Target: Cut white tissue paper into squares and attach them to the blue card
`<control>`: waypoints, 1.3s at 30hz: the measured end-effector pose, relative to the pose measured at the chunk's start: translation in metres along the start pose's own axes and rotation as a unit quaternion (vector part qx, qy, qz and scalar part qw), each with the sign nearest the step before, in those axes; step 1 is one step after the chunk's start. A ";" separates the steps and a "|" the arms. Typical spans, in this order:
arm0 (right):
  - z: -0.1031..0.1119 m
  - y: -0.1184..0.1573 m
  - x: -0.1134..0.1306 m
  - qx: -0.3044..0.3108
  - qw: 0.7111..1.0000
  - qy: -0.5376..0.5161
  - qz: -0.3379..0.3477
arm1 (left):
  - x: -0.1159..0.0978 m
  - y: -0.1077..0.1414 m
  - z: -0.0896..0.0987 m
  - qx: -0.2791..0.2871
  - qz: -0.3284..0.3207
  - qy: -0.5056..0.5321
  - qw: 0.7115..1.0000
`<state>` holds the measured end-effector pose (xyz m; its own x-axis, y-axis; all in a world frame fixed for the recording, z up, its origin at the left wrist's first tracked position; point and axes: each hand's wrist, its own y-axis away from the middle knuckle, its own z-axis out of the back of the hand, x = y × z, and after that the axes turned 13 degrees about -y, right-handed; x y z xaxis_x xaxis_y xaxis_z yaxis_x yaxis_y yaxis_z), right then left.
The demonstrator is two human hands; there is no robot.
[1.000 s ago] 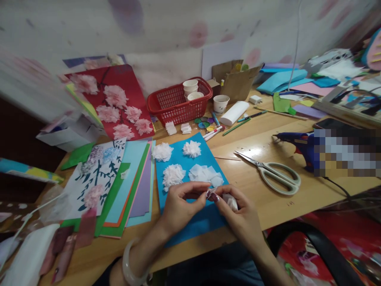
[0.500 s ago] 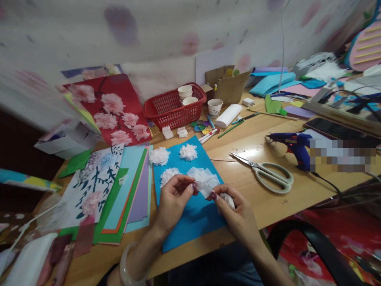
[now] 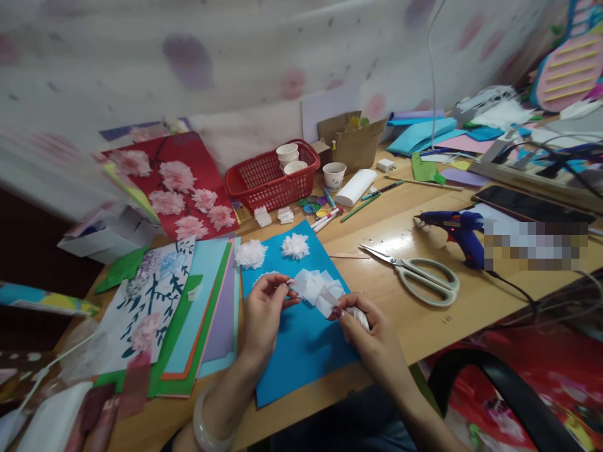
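Observation:
Over a blue sheet (image 3: 301,376), my right hand (image 3: 374,333) pinches a thin white tissue paper piece (image 3: 327,304) between thumb and finger. A white wad (image 3: 360,319) sits in the curl of its other fingers. My left hand (image 3: 264,314) is closed in a pinch at the left edge of the pale tissue; what its fingertips hold is too small to make out. Behind the piece lies a loose white tissue bunch (image 3: 311,282). Ruffled white paper flowers (image 3: 295,246) rest on the sheet's upper part, one partly covered by my left hand.
Scissors (image 3: 412,273) and a blue glue gun (image 3: 455,229) lie to the right. At the back stand a red basket (image 3: 273,179) with paper cups and another paper cup (image 3: 334,176). Coloured sheets (image 3: 219,314) and a red flower picture (image 3: 188,182) are on the left.
My left hand has drawn slightly left, widening the gap between my hands. The tissue piece now hangs from my right hand's pinch, more of it showing. The view has shifted a little.

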<state>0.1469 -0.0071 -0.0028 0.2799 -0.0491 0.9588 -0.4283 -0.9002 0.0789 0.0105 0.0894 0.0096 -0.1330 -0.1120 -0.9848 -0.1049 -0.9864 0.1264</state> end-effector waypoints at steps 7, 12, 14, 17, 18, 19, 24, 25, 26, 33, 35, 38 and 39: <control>0.000 -0.002 -0.005 -0.011 0.999 -0.039 -0.004 | -0.001 0.004 -0.004 0.051 -0.024 -0.118 0.991; 0.004 -0.002 -0.005 0.003 0.999 -0.043 -0.008 | -0.006 0.019 0.004 0.074 -0.274 -0.223 0.933; 0.005 -0.001 -0.005 0.030 0.998 -0.060 -0.015 | -0.008 0.024 0.003 0.137 -0.320 -0.238 0.907; 0.007 0.001 -0.007 0.069 0.993 -0.098 -0.025 | -0.009 0.029 0.000 0.168 -0.300 -0.223 0.912; 0.007 0.002 -0.008 0.075 0.992 -0.104 -0.023 | -0.008 0.029 -0.001 0.169 -0.281 -0.211 0.921; 0.007 0.002 -0.009 0.078 0.991 -0.105 -0.017 | -0.007 0.029 -0.001 0.167 -0.260 -0.196 0.931; 0.006 0.004 -0.010 0.083 0.994 -0.064 0.015 | -0.001 0.027 0.000 0.148 -0.131 -0.124 0.972; 0.006 0.005 -0.010 0.084 0.995 -0.051 0.015 | -0.001 0.027 0.000 0.144 -0.119 -0.116 0.976; 0.006 0.005 -0.009 0.085 0.996 -0.039 0.012 | 0.000 0.027 0.001 0.143 -0.117 -0.111 0.976; 0.007 0.004 -0.007 0.101 0.994 -0.006 0.032 | -0.006 0.027 0.004 0.155 -0.222 -0.145 0.952; 0.007 0.004 -0.007 0.097 0.994 0.008 0.043 | -0.008 0.027 0.005 0.157 -0.253 -0.164 0.940; 0.007 0.005 -0.006 0.087 0.994 0.033 0.055 | -0.010 0.027 0.006 0.154 -0.283 -0.181 0.929; 0.007 0.005 -0.005 0.084 0.994 0.039 0.058 | -0.010 0.027 0.006 0.153 -0.287 -0.184 0.928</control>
<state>0.1496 -0.0145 -0.0096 0.1677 -0.1290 0.9774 -0.3026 -0.9503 -0.0735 0.0030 0.0644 0.0234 -0.2898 0.5252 -0.8001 -0.5300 -0.7841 -0.3228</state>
